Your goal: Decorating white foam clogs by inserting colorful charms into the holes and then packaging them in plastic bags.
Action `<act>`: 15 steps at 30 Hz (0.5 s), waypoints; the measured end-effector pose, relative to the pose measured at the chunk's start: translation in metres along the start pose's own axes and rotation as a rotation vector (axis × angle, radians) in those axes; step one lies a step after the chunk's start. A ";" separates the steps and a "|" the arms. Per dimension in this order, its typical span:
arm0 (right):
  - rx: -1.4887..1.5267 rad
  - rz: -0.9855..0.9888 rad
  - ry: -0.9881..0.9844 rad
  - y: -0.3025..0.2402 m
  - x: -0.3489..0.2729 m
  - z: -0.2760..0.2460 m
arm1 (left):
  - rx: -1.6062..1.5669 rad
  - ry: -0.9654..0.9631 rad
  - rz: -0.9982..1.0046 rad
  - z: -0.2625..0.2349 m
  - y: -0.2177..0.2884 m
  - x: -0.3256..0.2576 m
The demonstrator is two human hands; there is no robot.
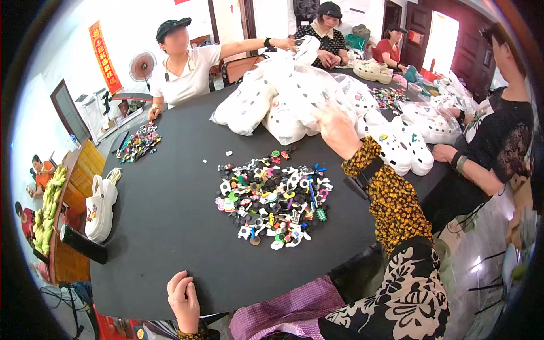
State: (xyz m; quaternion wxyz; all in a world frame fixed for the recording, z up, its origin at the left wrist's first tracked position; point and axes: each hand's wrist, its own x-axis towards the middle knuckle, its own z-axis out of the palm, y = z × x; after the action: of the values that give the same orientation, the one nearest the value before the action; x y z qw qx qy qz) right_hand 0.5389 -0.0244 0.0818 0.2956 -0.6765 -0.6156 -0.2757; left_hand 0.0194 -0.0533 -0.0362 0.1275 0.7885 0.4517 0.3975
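My right hand (338, 131) reaches forward to the pile of clear plastic bags (286, 122) filled with white clogs. Its fingers meet the plastic, but they blur into it, so their grip is unclear. Beside that wrist stand loose white clogs (396, 148) with small decorations on them. My left hand (184, 300) rests at the near table edge, fingers loosely curled and nothing visible in them. Between my hands and the bags lies a heap of colourful shoe charms (275, 198), mostly black, white and bright pieces. Across the table, a person's hand (283, 43) holds the top of the bag pile.
A decorated white clog (101, 209) and a black cylinder (84, 245) stand at the table's left edge. A smaller charm heap (139, 143) lies at the far left, another (388, 97) at the far right. Several people sit around the black table (164, 226).
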 end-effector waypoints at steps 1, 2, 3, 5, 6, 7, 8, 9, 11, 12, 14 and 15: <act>0.046 -0.035 -0.019 -0.006 -0.003 -0.008 | -0.001 -0.003 0.004 0.000 -0.002 -0.001; 0.034 -0.078 0.051 -0.012 -0.006 -0.015 | 0.013 -0.002 0.017 0.002 -0.004 -0.001; 0.029 -0.071 0.050 -0.018 -0.011 -0.022 | 0.027 -0.002 0.030 0.003 -0.006 0.000; 0.101 -0.114 -0.041 -0.031 -0.021 -0.031 | 0.051 -0.018 0.045 0.003 -0.006 0.001; 0.140 -0.185 0.006 -0.039 -0.024 -0.032 | 0.052 -0.013 0.048 0.002 -0.006 0.000; 0.082 -0.228 -0.039 -0.047 -0.030 -0.038 | 0.048 -0.009 0.053 0.002 -0.005 0.000; 0.069 -0.258 -0.054 -0.055 -0.035 -0.040 | 0.049 -0.015 0.047 0.002 -0.006 0.001; 0.058 -0.288 -0.069 -0.064 -0.040 -0.042 | 0.054 -0.022 0.049 0.002 -0.006 0.000; 0.144 -0.347 -0.142 -0.078 -0.047 -0.057 | 0.050 -0.019 0.050 0.003 -0.004 0.001; 0.216 -0.386 -0.128 -0.077 -0.055 -0.048 | 0.052 -0.025 0.052 0.004 -0.004 0.001; 0.392 -0.269 -0.516 -0.080 -0.050 -0.064 | 0.057 -0.022 0.028 0.004 -0.005 0.000; 0.503 -0.240 -0.580 -0.080 -0.046 -0.068 | 0.062 -0.025 0.027 0.004 -0.005 0.000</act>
State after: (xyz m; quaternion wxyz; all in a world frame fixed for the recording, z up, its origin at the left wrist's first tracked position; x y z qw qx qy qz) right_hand 0.4544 -0.1004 0.0989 0.2317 -0.5561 -0.7963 0.0535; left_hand 0.0198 -0.0496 -0.0415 0.1033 0.8029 0.4514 0.3754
